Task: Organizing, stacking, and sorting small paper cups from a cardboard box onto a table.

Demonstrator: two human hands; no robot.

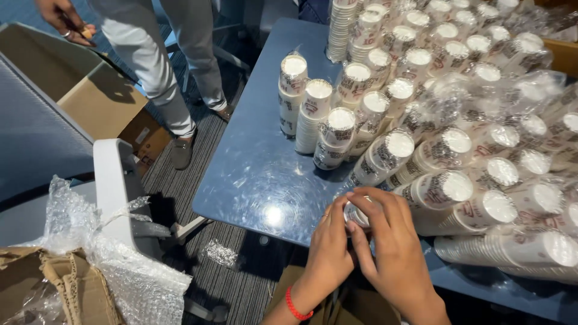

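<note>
We clasp a wrapped cup stack point(356, 214) at six o'clock on the blue table point(259, 174), left hand point(332, 250) and right hand point(394, 244) both gripping (more stacks point(457, 120) crowd toward two o'clock).

We take this for an office or a back room used for unpacking stock. We see a smooth blue table point(253, 174) on grey striped carpet point(180, 180), and the base of an office chair point(226, 57) beyond it. Open cardboard boxes point(102, 99) stand on the floor, with bubble wrap point(120, 265) spilling from another. The table is crowded with sleeves of paper cups point(421, 120) — many in clear plastic — and a second person point(165, 60) stands by the boxes.
</note>
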